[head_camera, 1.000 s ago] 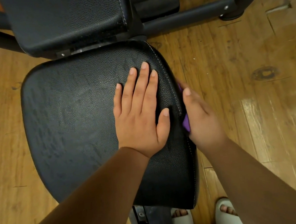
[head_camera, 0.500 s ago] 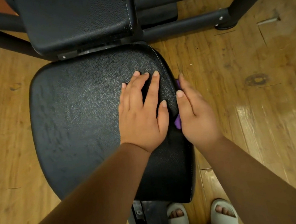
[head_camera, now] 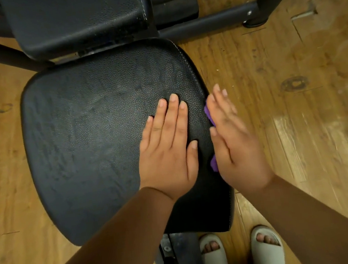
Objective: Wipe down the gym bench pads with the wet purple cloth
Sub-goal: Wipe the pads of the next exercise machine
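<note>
the seat pad (head_camera: 84, 141) runs long from 6 to 12 o'clock, its right side wall at 3 o'clock. the left hand (head_camera: 168, 151) lies flat on top, fingers straight, holding nothing. the right hand (head_camera: 232, 143), the nearer one, presses the purple cloth (head_camera: 213, 164) against that wall with straight fingers pointing to 12; the next stroke likely follows this edge.

Warm, fairly dim indoor light. A pale glare streak lies on the brown wooden plank floor (head_camera: 287, 137) at right, perhaps from overhead. The right hand (head_camera: 234, 142) is smeared with blur; frame edges bow slightly.
</note>
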Demonstrator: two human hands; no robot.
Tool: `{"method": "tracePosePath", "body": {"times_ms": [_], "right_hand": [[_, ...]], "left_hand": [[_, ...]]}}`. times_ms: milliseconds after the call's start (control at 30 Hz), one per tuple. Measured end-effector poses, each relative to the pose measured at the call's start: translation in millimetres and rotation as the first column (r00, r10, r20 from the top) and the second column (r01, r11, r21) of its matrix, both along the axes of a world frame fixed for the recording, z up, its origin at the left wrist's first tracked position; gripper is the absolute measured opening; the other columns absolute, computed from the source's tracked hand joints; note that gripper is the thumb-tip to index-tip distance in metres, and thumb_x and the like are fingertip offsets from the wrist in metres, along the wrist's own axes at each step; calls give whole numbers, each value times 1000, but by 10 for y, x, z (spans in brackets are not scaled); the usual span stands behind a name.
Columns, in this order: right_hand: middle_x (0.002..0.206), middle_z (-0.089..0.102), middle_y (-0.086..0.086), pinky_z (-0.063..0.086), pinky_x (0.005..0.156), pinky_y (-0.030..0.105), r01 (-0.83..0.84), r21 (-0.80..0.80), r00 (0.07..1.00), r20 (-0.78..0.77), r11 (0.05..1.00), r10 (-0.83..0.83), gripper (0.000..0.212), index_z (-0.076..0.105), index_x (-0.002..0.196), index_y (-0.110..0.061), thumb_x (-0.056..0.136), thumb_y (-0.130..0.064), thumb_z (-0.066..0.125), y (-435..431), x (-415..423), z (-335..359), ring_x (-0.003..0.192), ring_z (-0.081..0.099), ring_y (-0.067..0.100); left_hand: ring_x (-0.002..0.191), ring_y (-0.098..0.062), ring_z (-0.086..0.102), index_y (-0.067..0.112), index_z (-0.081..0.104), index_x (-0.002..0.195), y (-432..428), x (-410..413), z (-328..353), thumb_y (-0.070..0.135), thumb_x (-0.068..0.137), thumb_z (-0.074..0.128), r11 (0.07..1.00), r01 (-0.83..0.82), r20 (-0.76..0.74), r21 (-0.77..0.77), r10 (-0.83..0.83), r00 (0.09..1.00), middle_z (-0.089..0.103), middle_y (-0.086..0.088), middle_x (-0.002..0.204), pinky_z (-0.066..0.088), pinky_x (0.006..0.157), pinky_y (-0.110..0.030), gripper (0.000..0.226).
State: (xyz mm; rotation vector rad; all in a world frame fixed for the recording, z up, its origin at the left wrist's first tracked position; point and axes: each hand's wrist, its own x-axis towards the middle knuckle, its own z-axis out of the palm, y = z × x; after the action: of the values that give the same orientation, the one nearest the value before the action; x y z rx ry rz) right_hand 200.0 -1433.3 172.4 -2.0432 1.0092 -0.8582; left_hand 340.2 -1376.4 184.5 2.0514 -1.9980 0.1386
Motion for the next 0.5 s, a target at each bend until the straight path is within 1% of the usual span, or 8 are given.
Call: {"method": "tracePosePath", "body": {"times_ms": [100,233,300,367,400,500], "right_hand": [[157,18,7,14,120,29,-22,-29,999,-51,999,20,50,24,148,-3,99,-9,35,122,-89,-22,149,14,24],[154,20,4,16,119,26,-14,-97,997,-81,995,6,48,33,146,-2,99,-9,35,-132,47,81,147,19,25],[155,20,4,18,120,29,4,-107,997,-76,994,-13,48,33,147,-2,99,-8,36,-130,67,82,148,17,24],[156,19,5,19,120,34,19,-110,994,-107,994,-30,49,30,147,-3,99,-7,36,2,4,34,148,15,23],[157,19,5,19,120,35,18,-116,991,-128,993,-33,49,29,148,-3,99,-7,36,80,-32,12,149,15,23],[157,20,7,18,120,31,6,-142,983,-180,990,-32,49,31,147,-2,98,-6,35,103,-39,20,148,16,25]], "left_hand": [[149,-25,13,3,22,150,6,-3,-4,33,97,27,1000,-10,5,5,10,1000,15,-10,158,12,121,-42,61],[149,-25,13,4,19,151,13,1,-8,33,97,25,1000,-6,13,12,6,1000,15,-10,159,12,121,-42,61],[149,-25,13,5,19,151,12,3,-14,33,97,25,1000,-6,16,9,5,1000,15,-10,159,12,121,-42,61],[149,-25,13,4,19,151,14,2,-26,33,97,25,1000,-3,15,-2,3,1000,15,-10,159,12,121,-42,61],[149,-25,13,4,19,151,17,4,-32,33,97,26,1000,-1,10,-5,2,1000,15,-10,159,12,121,-42,61],[149,-25,14,4,19,150,17,2,-37,32,96,26,1000,-1,10,-9,1,1000,15,-9,158,11,121,-41,61]]}}
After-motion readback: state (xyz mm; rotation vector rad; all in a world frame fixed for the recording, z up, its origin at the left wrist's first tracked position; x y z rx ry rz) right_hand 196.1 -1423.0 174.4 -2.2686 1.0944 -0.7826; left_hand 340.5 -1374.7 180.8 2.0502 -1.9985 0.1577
